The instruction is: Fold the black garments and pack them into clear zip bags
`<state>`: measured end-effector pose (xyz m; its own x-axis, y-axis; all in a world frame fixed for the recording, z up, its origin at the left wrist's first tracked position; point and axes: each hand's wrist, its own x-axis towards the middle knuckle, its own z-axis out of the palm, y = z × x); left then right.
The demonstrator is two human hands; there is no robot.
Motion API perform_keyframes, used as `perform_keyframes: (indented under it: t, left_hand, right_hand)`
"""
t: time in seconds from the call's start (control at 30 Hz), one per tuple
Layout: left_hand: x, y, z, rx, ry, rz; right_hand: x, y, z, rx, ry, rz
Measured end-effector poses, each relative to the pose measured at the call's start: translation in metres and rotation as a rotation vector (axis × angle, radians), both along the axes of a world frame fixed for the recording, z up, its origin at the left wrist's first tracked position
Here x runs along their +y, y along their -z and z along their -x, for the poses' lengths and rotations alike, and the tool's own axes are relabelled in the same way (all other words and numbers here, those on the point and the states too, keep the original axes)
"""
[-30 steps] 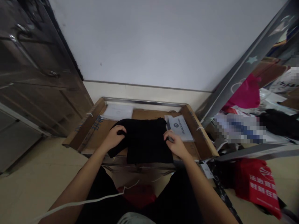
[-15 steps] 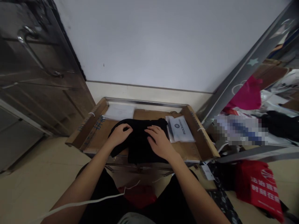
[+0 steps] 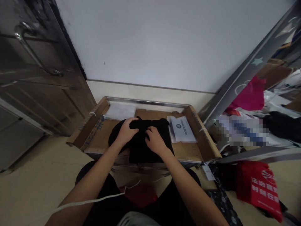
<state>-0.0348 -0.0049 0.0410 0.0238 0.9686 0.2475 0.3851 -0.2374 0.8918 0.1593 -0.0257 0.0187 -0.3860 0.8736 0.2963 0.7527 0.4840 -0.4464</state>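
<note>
A black garment [image 3: 145, 150], partly folded, lies across the cardboard-lined tray [image 3: 188, 153] in front of me. My left hand [image 3: 127, 132] grips its left part, with a fold of the black cloth between thumb and fingers. On the garment's middle, my right hand [image 3: 155, 139] is curled, its fingertips drawn in on the cloth. Both hands are close together. The dark fabric hides its own folds, so its exact kind is unclear. Right of the garment lies a flat printed plastic packet [image 3: 182, 129].
White sheets or bags [image 3: 119, 111] lie at the tray's back left. A white wall [image 3: 150, 47] rises behind, and a door with a metal handle [image 3: 35, 51] stands left. At right are a cluttered shelf [image 3: 254, 150] and a red bag [image 3: 258, 185]. A white cable [image 3: 94, 201] crosses my lap.
My left hand has moved right and slightly up, pulling the garment's left part inward. My right hand has shifted a little left, and its fingers have curled in.
</note>
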Motion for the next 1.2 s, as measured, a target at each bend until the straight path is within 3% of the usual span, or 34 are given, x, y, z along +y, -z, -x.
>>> perform_keyframes:
  t: [0.13, 0.23, 0.3, 0.43, 0.5, 0.67, 0.8, 0.9, 0.97, 1.0, 1.1, 1.13, 1.2]
  left_hand:
    - [0.007, -0.013, -0.007, 0.114, -0.056, -0.090]
    - [0.012, -0.028, -0.002, 0.204, -0.095, -0.149]
    - [0.014, -0.036, 0.002, 0.246, -0.119, -0.174]
    - [0.012, -0.045, -0.004, 0.354, -0.110, -0.202]
    - [0.010, -0.046, -0.016, 0.401, -0.071, -0.203]
    - [0.005, -0.042, -0.062, 0.443, 0.045, -0.212]
    - [0.003, -0.037, -0.094, 0.468, 0.115, -0.130]
    - [0.004, -0.033, -0.102, 0.370, 0.321, -0.008]
    - [0.008, -0.031, -0.097, 0.271, 0.372, 0.031]
    - [0.011, -0.029, -0.090, 0.240, 0.321, 0.016]
    - [0.021, -0.019, -0.063, 0.255, -0.016, -0.017]
    - [0.024, -0.015, -0.053, 0.270, -0.099, 0.039]
    - [0.027, -0.006, -0.038, 0.249, -0.142, 0.231]
  right_hand:
    - [0.001, -0.003, -0.008, 0.019, -0.124, 0.001]
    - [0.001, -0.006, -0.023, 0.196, -0.128, 0.001]
    - [0.002, -0.007, -0.038, 0.407, -0.040, -0.016]
    - [0.005, -0.007, -0.072, 0.806, 0.283, -0.014]
    - [0.004, -0.005, -0.082, 0.955, 0.360, 0.064]
    - [-0.006, -0.004, -0.087, 1.249, 0.374, 0.292]
    - [-0.011, -0.009, -0.090, 1.332, 0.369, 0.433]
    - [-0.012, -0.011, -0.093, 1.316, 0.357, 0.533]
    - [-0.014, -0.011, -0.094, 1.308, 0.345, 0.603]
    - [-0.015, -0.010, -0.095, 1.309, 0.341, 0.632]
    - [-0.018, -0.009, -0.097, 1.319, 0.343, 0.683]
    - [-0.018, -0.009, -0.098, 1.325, 0.345, 0.690]
    - [-0.017, -0.008, -0.098, 1.333, 0.349, 0.708]
